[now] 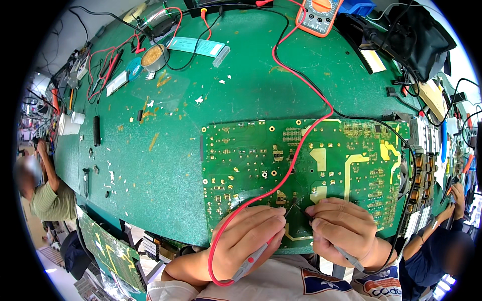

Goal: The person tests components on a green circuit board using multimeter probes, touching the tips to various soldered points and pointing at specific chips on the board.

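Note:
A large green circuit board (331, 138) lies on the green bench mat in front of me, dotted with solder points and yellowish pads. Over its near edge, my left hand (251, 233) is closed around a grey test probe (251, 262) with a red lead (296, 160). My right hand (346, 228) pinches a second grey test probe (349, 258), whose black lead (412, 175) runs along the board's right side. Both probe tips point inward at a small spot near the board's lower middle; whether they touch it I cannot tell. An orange multimeter (321, 14) stands at the far edge.
Far left on the mat (165, 195) are a round tin (153, 57), a light blue strip (197, 46) and tangled leads. Electronic modules (424, 175) crowd the right side. Another board (108, 243) is at lower left. One person works at each side.

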`<action>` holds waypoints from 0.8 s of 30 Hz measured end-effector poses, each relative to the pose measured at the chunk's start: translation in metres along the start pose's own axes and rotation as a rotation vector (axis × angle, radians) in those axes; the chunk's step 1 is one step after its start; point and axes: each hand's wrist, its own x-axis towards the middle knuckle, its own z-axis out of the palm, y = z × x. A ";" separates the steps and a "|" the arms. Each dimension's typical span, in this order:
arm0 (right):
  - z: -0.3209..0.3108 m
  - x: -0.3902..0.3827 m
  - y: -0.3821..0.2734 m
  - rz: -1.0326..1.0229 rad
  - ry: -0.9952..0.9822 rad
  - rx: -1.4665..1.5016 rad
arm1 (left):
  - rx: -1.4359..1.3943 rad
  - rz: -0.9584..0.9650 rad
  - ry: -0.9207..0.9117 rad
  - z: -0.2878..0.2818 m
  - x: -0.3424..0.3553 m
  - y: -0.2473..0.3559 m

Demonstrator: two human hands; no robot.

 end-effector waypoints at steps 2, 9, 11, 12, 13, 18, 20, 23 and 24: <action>-0.002 -0.002 -0.001 0.005 -0.007 0.001 | -0.027 0.013 -0.003 0.001 0.001 0.000; 0.001 -0.005 0.008 -0.042 0.043 0.014 | -0.020 0.029 -0.005 0.001 -0.001 -0.005; 0.001 -0.008 0.007 -0.032 0.041 0.023 | -0.012 0.027 -0.033 0.001 -0.001 -0.006; 0.001 -0.008 0.008 -0.032 0.052 0.031 | -0.003 0.029 -0.038 0.000 0.000 -0.005; 0.001 -0.008 0.008 -0.032 0.062 0.039 | 0.006 0.031 -0.042 0.000 0.000 -0.005; 0.003 -0.007 0.009 -0.033 0.075 0.047 | 0.005 0.031 -0.043 -0.001 0.000 -0.005; 0.002 -0.005 0.008 -0.031 0.066 0.055 | 0.002 0.033 -0.042 -0.001 0.000 -0.005; 0.004 -0.007 0.009 -0.042 0.082 0.041 | 0.008 0.039 -0.040 -0.001 0.000 -0.006; 0.005 -0.006 0.009 -0.044 0.083 0.045 | 0.009 0.039 -0.042 -0.001 0.000 -0.006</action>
